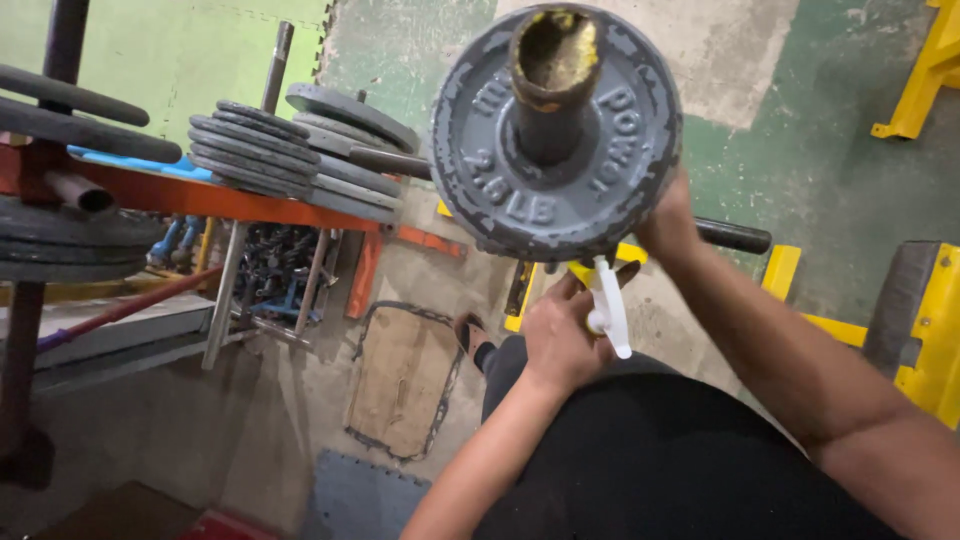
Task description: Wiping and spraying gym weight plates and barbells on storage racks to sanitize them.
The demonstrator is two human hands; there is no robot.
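Note:
A grey round weight plate [556, 140] sits on the end of a dark bar sleeve [550, 80] that points up toward the camera. Under the plate, my left hand [560, 335] grips a white plastic clamp collar [610, 305] with its lever sticking down. My right hand [668, 222] is behind the plate's right edge, wrapped on the bar; its fingers are mostly hidden by the plate. The black bar shaft [735, 236] runs out to the right behind that hand.
An orange rack [230, 200] at the left carries stacks of grey weight plates [255, 150]. Dumbbells [275, 265] lie beneath it. Yellow metal frames [930, 330] stand at the right. A worn brown mat [400, 380] lies on the concrete floor.

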